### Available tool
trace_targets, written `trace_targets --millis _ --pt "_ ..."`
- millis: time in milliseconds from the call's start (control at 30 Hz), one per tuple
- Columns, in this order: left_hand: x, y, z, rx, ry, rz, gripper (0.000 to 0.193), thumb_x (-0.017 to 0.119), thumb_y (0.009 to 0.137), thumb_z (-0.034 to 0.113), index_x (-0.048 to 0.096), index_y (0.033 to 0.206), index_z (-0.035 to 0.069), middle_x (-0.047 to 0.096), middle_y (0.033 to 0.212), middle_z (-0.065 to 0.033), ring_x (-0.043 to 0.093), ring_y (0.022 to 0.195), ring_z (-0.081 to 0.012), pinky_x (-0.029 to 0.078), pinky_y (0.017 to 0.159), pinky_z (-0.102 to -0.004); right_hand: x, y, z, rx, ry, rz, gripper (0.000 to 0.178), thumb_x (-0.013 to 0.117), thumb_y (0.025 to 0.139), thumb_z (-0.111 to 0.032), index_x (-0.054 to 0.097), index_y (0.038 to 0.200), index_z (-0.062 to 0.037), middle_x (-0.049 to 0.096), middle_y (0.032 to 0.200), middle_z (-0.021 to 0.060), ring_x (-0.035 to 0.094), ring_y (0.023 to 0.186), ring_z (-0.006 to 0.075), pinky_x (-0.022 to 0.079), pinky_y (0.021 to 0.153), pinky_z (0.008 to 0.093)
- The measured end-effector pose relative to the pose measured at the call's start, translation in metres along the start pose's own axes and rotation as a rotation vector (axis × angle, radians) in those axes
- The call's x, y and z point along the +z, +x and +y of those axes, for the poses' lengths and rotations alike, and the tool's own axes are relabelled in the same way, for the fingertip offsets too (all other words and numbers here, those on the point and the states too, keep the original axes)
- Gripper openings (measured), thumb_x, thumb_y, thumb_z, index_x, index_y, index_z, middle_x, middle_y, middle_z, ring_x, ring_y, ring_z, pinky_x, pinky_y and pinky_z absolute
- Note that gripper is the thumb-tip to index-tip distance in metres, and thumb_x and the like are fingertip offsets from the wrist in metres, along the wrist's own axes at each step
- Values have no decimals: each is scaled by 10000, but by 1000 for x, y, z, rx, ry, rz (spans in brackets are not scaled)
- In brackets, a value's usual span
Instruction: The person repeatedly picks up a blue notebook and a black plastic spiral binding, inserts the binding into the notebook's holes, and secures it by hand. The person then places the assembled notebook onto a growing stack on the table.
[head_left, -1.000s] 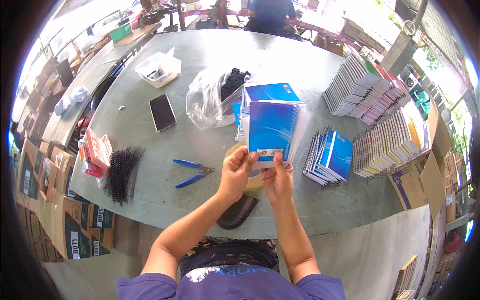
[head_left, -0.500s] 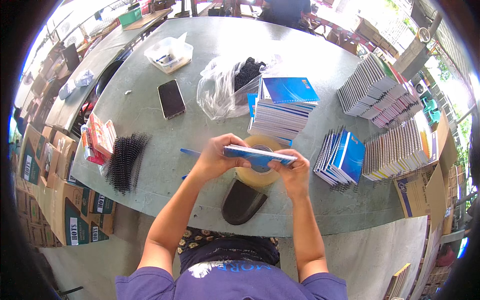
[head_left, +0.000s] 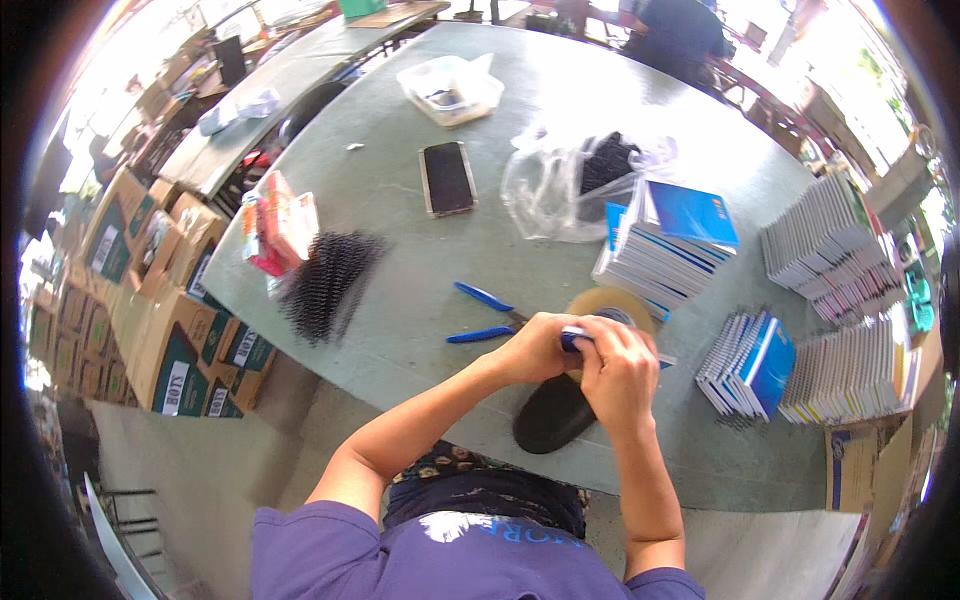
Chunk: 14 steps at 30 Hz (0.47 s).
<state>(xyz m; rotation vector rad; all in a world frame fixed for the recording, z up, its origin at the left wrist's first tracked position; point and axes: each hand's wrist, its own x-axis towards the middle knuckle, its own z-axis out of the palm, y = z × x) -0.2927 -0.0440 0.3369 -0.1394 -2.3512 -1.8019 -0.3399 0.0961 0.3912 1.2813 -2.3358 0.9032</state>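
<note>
Both my hands are close together over the near part of the table. My left hand [head_left: 535, 350] and my right hand [head_left: 620, 370] are closed around a blue booklet [head_left: 574, 338], mostly hidden by the fingers. Behind them lies a wide roll of clear tape [head_left: 595, 300]. A dark, rounded pad [head_left: 552, 418] rests just below the hands, near the table edge. Left of my left hand are blue-handled pliers [head_left: 483, 335], their handles spread and their jaws partly covered. Farther right stands a stack of unbound blue booklets [head_left: 655, 265].
Black spiral coils [head_left: 332, 285] lie at left beside a red-and-white packet [head_left: 282, 228]. A phone [head_left: 447, 178], a plastic tub [head_left: 452, 90] and a clear bag [head_left: 545, 190] of black coils sit farther back. Spiral-bound notebooks [head_left: 745, 365] stand at right; cartons [head_left: 175, 350] are at left.
The view has swung left, so the table things appear farther right. My hands have drawn together over the booklet, covering most of it. The pliers now show more fully.
</note>
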Motion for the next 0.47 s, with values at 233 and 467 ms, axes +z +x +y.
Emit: trace_targets --millis 233,467 --pt "-154 -85 -19 -426 1050 776 234 613 837 251 583 773 28 638 734 -151 630 756 -339 503 666 -427 -16 1 6 38 -50 -18 152 657 746 -72 678 894 -96 678 810 58 627 752 234 439 701 350" --pt "-160 -100 -45 -432 876 617 241 656 799 248 569 919 58 563 949 -179 543 1013 -343 472 814 -408 -13 13 13 208 58 -117 149 647 779 -90 690 921 -79 685 884 112 650 836 250 450 828 331"
